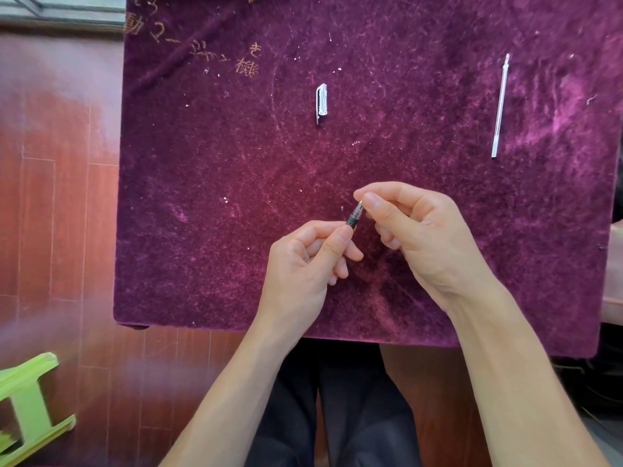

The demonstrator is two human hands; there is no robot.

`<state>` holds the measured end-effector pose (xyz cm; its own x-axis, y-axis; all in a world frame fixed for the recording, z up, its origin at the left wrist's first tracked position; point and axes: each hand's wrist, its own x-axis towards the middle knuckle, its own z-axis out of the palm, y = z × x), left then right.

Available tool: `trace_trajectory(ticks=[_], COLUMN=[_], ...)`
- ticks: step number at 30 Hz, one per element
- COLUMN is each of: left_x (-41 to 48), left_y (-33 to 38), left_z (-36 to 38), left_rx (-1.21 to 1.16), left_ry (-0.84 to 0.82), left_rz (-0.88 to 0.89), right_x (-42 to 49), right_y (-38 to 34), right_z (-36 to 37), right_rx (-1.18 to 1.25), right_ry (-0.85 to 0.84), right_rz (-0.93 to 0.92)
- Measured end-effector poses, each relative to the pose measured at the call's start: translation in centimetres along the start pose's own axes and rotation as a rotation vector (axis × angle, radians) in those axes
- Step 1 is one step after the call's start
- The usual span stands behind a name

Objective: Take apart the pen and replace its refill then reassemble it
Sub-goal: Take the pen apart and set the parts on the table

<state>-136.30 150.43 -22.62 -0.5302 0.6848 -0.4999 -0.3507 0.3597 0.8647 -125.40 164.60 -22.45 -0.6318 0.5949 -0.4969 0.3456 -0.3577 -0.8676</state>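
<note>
My left hand point(310, 261) grips the pen point(354, 217) by its dark grip section, with most of the barrel hidden inside the fist. My right hand point(418, 230) pinches the pen's metal tip end between thumb and forefinger. Both hands hover over the near middle of the purple velvet cloth point(209, 203). The clear pen cap point(322, 103) with its clip lies farther back on the cloth. A thin clear refill point(500, 106) lies at the right, pointing away from me.
The cloth covers a small table and bears gold embroidered characters point(202, 52) at its far left. A green plastic stool point(27, 409) stands on the red wooden floor at the lower left. My dark trousers show below the table's near edge.
</note>
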Motion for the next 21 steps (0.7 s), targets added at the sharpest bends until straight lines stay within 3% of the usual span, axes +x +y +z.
trace_trajectory(ticks=[21], left_x=[0.8], left_y=[-0.2], left_z=[-0.3], left_rx=[-0.050], left_ry=[0.019], left_rz=[-0.029], right_x=[1.2], right_y=[-0.3], right_z=[0.6], right_rx=[0.133], right_ry=[0.092], right_rz=[0.058])
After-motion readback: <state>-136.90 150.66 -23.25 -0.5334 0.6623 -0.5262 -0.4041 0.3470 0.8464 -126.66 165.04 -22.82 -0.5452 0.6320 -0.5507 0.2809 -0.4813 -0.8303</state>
